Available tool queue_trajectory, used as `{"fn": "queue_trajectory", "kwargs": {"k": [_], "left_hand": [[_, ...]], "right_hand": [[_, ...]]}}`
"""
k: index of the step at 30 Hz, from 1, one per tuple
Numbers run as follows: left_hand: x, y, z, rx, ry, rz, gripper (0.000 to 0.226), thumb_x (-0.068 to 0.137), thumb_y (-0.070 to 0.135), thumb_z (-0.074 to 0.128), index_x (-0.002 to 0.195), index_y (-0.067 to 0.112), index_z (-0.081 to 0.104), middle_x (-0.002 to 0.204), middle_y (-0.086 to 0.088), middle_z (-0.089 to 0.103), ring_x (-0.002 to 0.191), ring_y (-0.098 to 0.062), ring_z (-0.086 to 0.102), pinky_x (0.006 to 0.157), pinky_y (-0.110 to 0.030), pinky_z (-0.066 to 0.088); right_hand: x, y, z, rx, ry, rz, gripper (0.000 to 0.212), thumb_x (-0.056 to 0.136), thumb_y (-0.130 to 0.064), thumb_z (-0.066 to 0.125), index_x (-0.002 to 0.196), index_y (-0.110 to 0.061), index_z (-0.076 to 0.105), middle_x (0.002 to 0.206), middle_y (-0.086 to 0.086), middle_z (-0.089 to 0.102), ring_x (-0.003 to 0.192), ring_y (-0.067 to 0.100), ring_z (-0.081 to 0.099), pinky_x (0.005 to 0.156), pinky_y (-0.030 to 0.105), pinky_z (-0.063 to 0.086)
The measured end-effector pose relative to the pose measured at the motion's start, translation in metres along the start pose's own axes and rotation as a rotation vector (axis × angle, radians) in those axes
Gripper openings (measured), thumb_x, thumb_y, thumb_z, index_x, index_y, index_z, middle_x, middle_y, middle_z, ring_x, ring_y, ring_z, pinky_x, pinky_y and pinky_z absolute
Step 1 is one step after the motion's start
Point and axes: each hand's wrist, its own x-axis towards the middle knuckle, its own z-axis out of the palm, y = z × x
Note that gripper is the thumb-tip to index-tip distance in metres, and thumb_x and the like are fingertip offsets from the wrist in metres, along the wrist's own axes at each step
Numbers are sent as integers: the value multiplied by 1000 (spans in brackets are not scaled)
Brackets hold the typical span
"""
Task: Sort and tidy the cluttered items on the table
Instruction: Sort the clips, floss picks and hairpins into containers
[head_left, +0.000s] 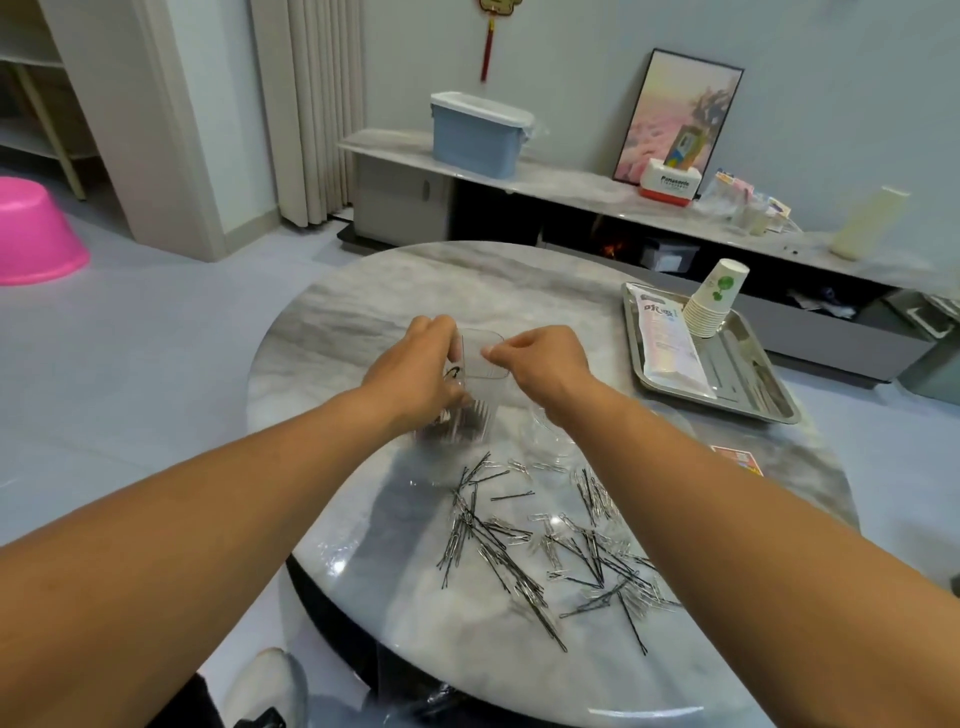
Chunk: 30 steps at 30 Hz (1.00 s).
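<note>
Clear plastic box (480, 374), thin-walled, rectangular with rounded corners, held tilted above the round marble-patterned table (363, 312), far-centre of the top. Dark hairpins bunched inside at its lower end, blurred. Left hand (415, 371) grips the box's left side, fingers curled round it. Right hand (540, 358) pinches the box's upper right edge between thumb and fingertips.

Nearer on the glossy tabletop: loose scatter of black bobby pins (498, 540) mixed with silver wire paper clips (597, 566), overlapping. A second clear container (550, 436) sits under the right wrist; shape unclear.

Right: rectangular steel tray (769, 395) holding a flat white packet (670, 343) and stacked paper cups (714, 299).
</note>
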Motion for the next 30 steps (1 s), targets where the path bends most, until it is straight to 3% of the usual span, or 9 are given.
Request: {"fn": "queue_trajectory", "kwargs": {"k": [3, 5, 7, 10, 14, 17, 21, 26, 30], "left_hand": [[-4, -4, 1, 13, 83, -49, 43, 81, 24, 83, 89, 26, 42, 108, 1, 42, 85, -27, 57, 76, -43, 50], [-9, -3, 4, 108, 168, -35, 40, 81, 21, 82, 90, 23, 43, 106, 1, 39, 93, -25, 49, 75, -38, 45], [-17, 1, 8, 237, 221, 39, 35, 83, 19, 77, 92, 22, 44, 105, 0, 41, 96, -25, 45, 74, -38, 41], [-34, 6, 21, 303, 97, 99, 24, 93, 31, 67, 94, 23, 45, 100, 1, 56, 92, -27, 55, 76, -40, 47], [-48, 8, 41, 291, -203, -14, 22, 91, 37, 73, 94, 18, 62, 93, 1, 68, 86, -22, 63, 73, -34, 48], [-51, 3, 49, 211, -380, -83, 23, 85, 38, 79, 102, 24, 71, 96, 7, 66, 90, -17, 62, 74, -30, 45], [-49, -8, 50, 234, -390, -74, 23, 86, 38, 79, 103, 30, 66, 94, 12, 56, 88, -14, 57, 68, -29, 40], [-41, -20, 48, 140, -369, -119, 18, 89, 34, 76, 104, 28, 66, 86, 12, 55, 81, -12, 54, 68, -29, 39], [-37, -26, 50, 119, -322, -104, 29, 95, 29, 69, 123, 26, 63, 89, 5, 60, 77, -13, 52, 69, -29, 39]], "right_hand": [[-4, 15, -11, -85, 94, -101, 32, 94, -29, 69, 88, 1, 73, 69, -1, 63, 62, 13, 54, 65, 29, 47], [-15, 31, -17, -162, 1, -144, 24, 95, -25, 69, 85, -4, 74, 72, 0, 69, 59, 13, 56, 61, 27, 47], [-28, 51, -18, -281, -188, -150, 8, 93, -20, 72, 93, -14, 78, 87, -3, 75, 67, 6, 63, 69, 23, 53], [-36, 81, -10, -532, -373, -166, 18, 91, -16, 75, 109, -19, 78, 105, -3, 76, 87, 7, 68, 85, 23, 53], [-38, 98, -1, -466, -459, -89, 34, 87, -15, 79, 119, -25, 73, 108, -2, 69, 75, 10, 69, 64, 19, 55], [-36, 98, -2, -493, -463, -85, 35, 83, -20, 84, 115, -31, 73, 105, -5, 67, 79, 11, 67, 69, 22, 53], [-35, 102, -10, -540, -408, -109, 17, 93, -30, 72, 110, -32, 71, 87, -10, 70, 78, 20, 73, 78, 36, 59], [-38, 104, -4, -883, -400, -261, 48, 104, -23, 37, 146, -44, 48, 138, 0, 61, 122, 25, 58, 89, 37, 49], [-40, 106, -9, -1009, -339, -274, 40, 104, -25, 35, 136, -37, 57, 126, 4, 66, 111, 30, 62, 81, 38, 50]]}}
